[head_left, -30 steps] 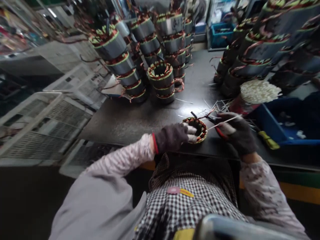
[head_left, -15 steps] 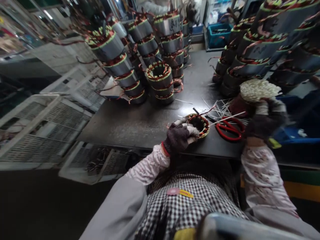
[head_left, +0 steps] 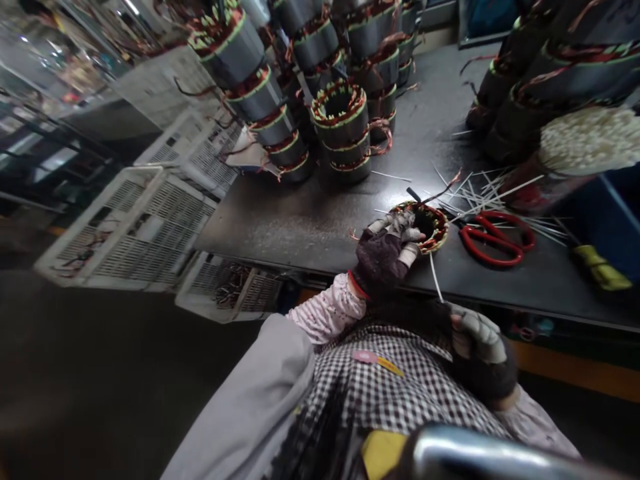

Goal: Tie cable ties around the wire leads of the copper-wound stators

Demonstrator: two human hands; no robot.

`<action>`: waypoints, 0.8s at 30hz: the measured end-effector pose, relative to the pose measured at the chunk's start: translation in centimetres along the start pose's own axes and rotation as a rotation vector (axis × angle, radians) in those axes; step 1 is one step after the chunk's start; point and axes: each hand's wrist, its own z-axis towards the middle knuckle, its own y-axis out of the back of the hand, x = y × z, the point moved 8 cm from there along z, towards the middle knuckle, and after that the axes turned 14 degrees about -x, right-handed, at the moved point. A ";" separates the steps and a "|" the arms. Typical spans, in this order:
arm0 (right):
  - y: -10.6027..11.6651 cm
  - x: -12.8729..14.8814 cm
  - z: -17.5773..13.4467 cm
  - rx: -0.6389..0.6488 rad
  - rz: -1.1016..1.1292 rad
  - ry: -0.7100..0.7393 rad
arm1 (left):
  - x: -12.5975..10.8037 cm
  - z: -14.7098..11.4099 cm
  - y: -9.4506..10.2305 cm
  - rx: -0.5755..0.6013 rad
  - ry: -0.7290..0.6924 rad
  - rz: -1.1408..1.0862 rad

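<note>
My left hand point(head_left: 385, 257), in a dark fingerless glove with taped fingers, grips the near left rim of a wound motor stator point(head_left: 439, 233) lying on the bench. Red-brown windings and yellow-green insulation ring its dark bore, and a lead with black sleeving sticks up from it. A thin white strip point(head_left: 435, 277) runs from the stator's near side over the bench edge toward my right hand point(head_left: 483, 347). That gloved hand is low before the checked apron, fingers curled closed at the strip's lower end; the fingertips are partly hidden.
Red-handled scissors point(head_left: 497, 240) lie right of the stator by scattered white strips point(head_left: 480, 190). A container holds a thick bundle of white strips point(head_left: 590, 140). Stacked stators point(head_left: 343, 143) stand behind, more at right. White plastic crates point(head_left: 130, 233) sit left; a yellow-handled tool point(head_left: 603, 267) lies right.
My right hand has come away from the white strip bundle, down and toward my body. A white strip now hangs from the stator's near side. My left hand stays on the stator; the view has shifted.
</note>
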 end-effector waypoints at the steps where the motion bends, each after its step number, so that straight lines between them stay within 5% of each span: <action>1: -0.2 0.7 0.9 -0.004 0.024 0.070 | 0.0 0.1 -0.2 0.014 0.033 0.009; 4: -1.5 1.4 4.5 -0.023 0.038 0.091 | 0.2 0.6 -0.4 0.007 0.155 -0.023; 8: -3.6 -0.9 8.9 -0.101 0.205 -0.342 | 0.7 0.7 -0.6 -0.034 0.314 -0.200; 11: -5.6 -1.9 9.3 0.028 0.331 -0.585 | 0.4 0.9 -0.5 -0.023 0.251 -0.266; 13: -6.0 -1.8 9.1 0.132 0.277 -0.581 | 0.1 1.0 -0.3 -0.001 0.199 -0.269; 19: -5.7 -1.5 10.2 0.162 0.020 -0.431 | 0.0 1.3 0.0 0.058 0.172 -0.209; 24: -6.4 -1.9 10.6 0.210 -0.002 -0.457 | 0.1 1.1 -0.2 0.066 0.142 -0.218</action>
